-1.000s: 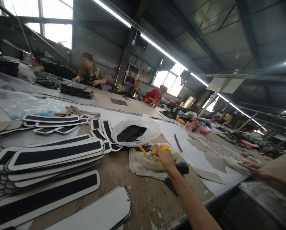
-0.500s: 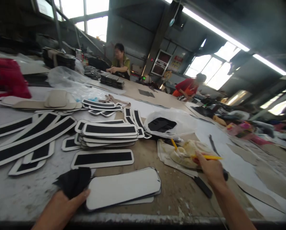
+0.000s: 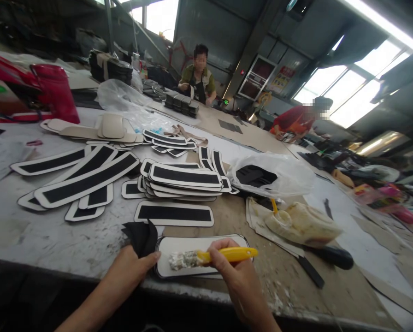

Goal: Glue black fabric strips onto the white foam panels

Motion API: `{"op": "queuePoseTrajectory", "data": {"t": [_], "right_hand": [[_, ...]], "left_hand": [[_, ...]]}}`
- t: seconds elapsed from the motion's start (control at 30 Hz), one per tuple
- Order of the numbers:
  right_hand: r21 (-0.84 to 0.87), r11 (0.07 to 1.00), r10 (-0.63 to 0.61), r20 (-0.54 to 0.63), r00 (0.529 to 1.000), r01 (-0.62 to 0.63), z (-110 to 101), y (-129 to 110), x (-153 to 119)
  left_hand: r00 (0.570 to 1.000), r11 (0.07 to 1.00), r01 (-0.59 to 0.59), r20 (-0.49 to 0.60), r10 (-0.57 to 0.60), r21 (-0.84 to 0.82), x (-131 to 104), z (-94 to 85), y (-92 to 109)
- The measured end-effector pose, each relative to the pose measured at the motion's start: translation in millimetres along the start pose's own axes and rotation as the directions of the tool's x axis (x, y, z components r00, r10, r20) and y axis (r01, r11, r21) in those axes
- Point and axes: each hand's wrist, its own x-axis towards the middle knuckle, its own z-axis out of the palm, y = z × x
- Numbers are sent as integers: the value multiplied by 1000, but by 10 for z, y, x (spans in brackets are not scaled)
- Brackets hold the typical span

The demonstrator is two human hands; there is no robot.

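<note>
My right hand grips a yellow-handled brush, its whitish, glue-coated bristles resting on a pale rounded panel near the table's front edge. My left hand is closed on a bunch of black fabric pieces, and its thumb touches the left end of that panel. More panels lie under the top one. Just behind is a single white-edged piece with a black strip. A stained glue container with a small yellow stick in it lies to the right.
Stacked black-and-white strips and a fan of longer ones cover the left and centre. A plastic bag holds black pieces. A black-handled tool lies at right. Two people work across the table; a red bottle stands at left.
My right hand has moved left from the glue container to the pale panel with the yellow brush. My left hand still holds the black fabric. The camera view has shifted.
</note>
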Motion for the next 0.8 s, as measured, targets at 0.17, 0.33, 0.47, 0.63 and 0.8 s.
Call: {"op": "queuePoseTrajectory", "data": {"t": [0.17,0.33,0.47,0.63,0.8], "right_hand": [[-30,999,21,47,999,-20,77,74,95],[-178,984,-35,-58,998,24,1,10,99],[-149,989,-22,-21,1000,18,112,-44,70],[-197,980,-30,12,999,32,110,1,109],[-455,889,-116,-112,987,53,-338,-42,97]], "left_hand": [[1000,1000,-3,27,3,1,-14,-6,19],[996,998,-10,84,14,-54,-40,-21,33],[993,994,-63,96,71,-86,-18,-29,19],[993,996,-60,93,67,-70,-12,-15,-35],[998,999,42,50,-41,-25,27,23,-130]]}}
